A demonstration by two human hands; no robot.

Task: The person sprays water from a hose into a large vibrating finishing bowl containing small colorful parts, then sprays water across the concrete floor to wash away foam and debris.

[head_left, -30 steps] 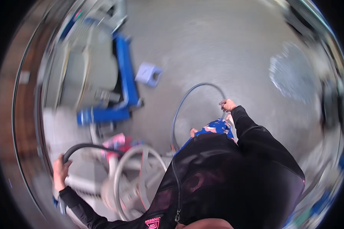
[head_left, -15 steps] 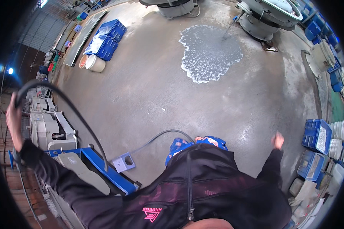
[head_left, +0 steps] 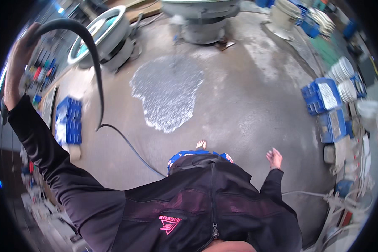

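My left hand [head_left: 21,59] is raised at the far upper left with its fingers wrapped round a thick dark hose [head_left: 95,63]. From the hand the hose arches over and hangs down to the floor, then runs along it towards my legs, where my body hides it. Low on my right side, my right hand [head_left: 275,158] is held out over the floor, fingers apart and holding nothing. Ahead of me a patch of white foamy liquid [head_left: 168,92] spreads on the grey floor [head_left: 243,113]. One bare foot [head_left: 201,145] shows below my patterned blue trousers.
Two round bowl-shaped machines, one at the left [head_left: 107,52] and one in the middle [head_left: 203,29], stand beyond the foam. Blue crates [head_left: 73,111] line the left. More blue crates [head_left: 315,98] and stacked white buckets [head_left: 342,69] stand at right, near a pale hose [head_left: 304,193].
My view has swung right and nearer the foam. The left hand, still gripping the hose, sits higher in view. My right hand has gone from closed to open.
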